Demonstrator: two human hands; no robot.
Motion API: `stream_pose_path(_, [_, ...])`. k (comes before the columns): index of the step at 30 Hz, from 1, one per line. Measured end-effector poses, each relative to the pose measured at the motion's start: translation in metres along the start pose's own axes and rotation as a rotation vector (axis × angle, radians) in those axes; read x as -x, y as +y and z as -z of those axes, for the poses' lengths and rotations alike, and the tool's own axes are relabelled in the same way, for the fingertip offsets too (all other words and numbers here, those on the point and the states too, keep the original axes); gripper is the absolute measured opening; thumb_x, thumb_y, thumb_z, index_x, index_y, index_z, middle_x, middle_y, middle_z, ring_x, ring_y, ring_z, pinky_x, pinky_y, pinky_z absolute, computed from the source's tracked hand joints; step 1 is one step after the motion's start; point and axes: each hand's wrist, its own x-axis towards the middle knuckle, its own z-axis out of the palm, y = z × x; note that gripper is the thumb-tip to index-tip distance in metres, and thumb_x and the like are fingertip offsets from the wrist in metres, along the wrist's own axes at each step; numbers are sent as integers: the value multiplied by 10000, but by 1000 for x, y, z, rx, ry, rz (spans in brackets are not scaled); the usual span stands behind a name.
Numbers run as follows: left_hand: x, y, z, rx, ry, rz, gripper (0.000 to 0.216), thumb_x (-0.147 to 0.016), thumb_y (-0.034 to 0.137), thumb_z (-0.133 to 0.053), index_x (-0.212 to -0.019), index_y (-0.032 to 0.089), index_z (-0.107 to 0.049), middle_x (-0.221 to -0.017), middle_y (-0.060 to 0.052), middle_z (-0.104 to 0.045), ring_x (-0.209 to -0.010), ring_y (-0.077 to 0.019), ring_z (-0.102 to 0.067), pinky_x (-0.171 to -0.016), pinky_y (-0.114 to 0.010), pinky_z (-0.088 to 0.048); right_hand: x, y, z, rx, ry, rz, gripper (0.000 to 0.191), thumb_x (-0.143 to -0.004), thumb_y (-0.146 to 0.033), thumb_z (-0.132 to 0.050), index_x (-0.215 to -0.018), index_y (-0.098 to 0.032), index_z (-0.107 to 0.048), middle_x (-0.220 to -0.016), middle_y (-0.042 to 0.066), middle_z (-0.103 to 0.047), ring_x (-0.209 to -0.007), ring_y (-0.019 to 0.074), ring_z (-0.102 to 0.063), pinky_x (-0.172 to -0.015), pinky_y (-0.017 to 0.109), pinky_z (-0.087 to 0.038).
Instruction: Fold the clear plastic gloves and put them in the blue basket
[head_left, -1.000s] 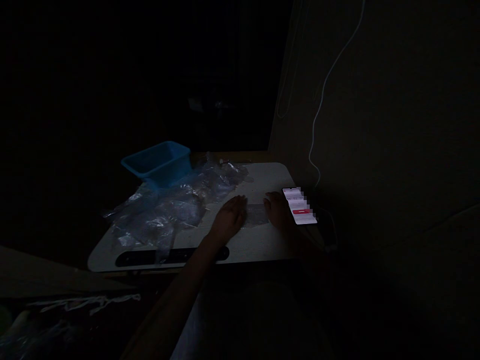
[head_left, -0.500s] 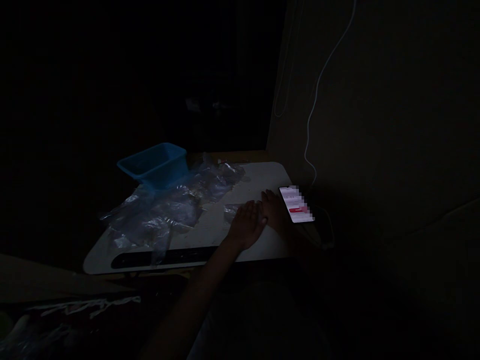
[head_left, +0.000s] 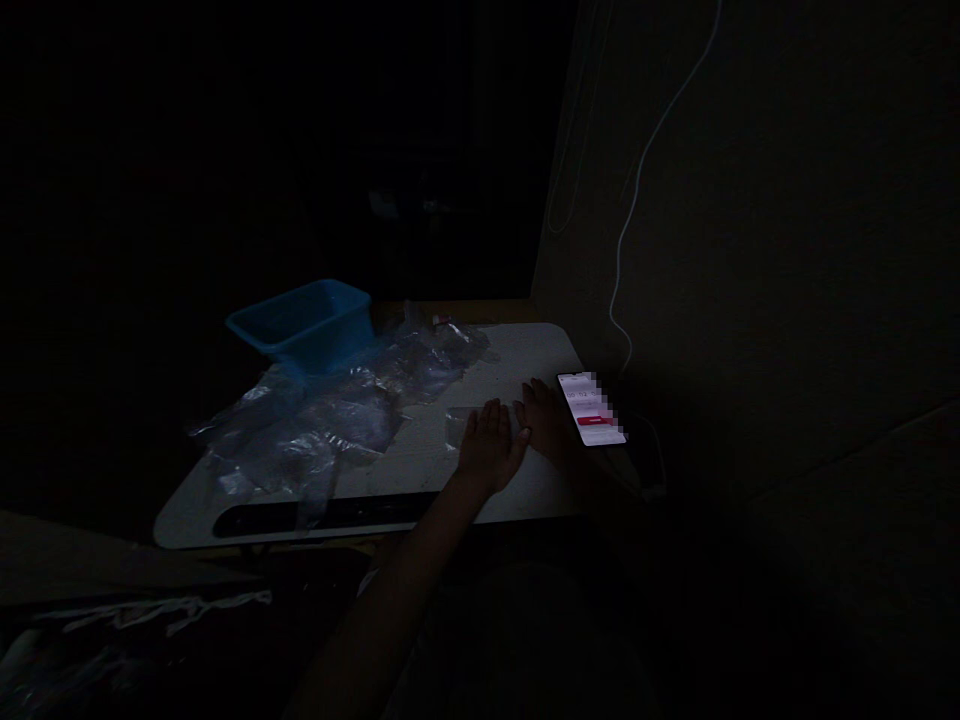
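The scene is very dark. My left hand [head_left: 489,445] lies flat, fingers stretched out, on a small clear plastic piece [head_left: 459,425] on the white table [head_left: 420,470]. My right hand [head_left: 546,420] lies flat right beside it, thumbs nearly touching, fingers extended, next to a lit phone [head_left: 591,408]. What lies under the palms is hidden.
A heap of clear plastic bags [head_left: 330,420] covers the table's left half, with a blue plastic tub [head_left: 304,322] behind it. A white cable [head_left: 630,200] hangs down the wall on the right. More plastic and a string lie on the floor at lower left [head_left: 150,608].
My left hand has slid to the right along the plastic piece, from the table's middle to beside my right hand. The right hand has stayed in place.
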Motion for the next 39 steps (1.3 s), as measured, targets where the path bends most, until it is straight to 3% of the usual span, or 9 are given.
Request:
stream_pose_path(10, [6,-18,0,-39,58,104,657,-874,485,-150,-1324,38,-319,-1398,-189,-276,-1315,-290,-189,-1058,-485,-143,-2,3,-13,11,43,-15,419,-886,-296,-326,-1196,-66,-488,-1281,202,-454,-1168,276,-422,-956,421,-308])
stream_pose_path(26, [20,-46,10,-104,116,187,640,-871,497,-166,-1321,74,-331,-1388,-202,-290,-1299,-313,-231,-1016,-584,-91,-2,3,-12,15,50,-12,409,-883,-301,-339,-1184,-78,-503,-1261,196,-473,-1150,277,-437,-953,431,-307])
stream_pose_path(39, [22,-44,10,-126,109,250,690,-863,523,-134,-1324,42,-314,-1397,-218,-257,-1310,-323,-188,-1008,-593,-108,-2,4,-12,40,20,-1,450,-893,-318,-301,-1200,-44,-483,-1281,195,-455,-1162,277,-420,-951,399,-304])
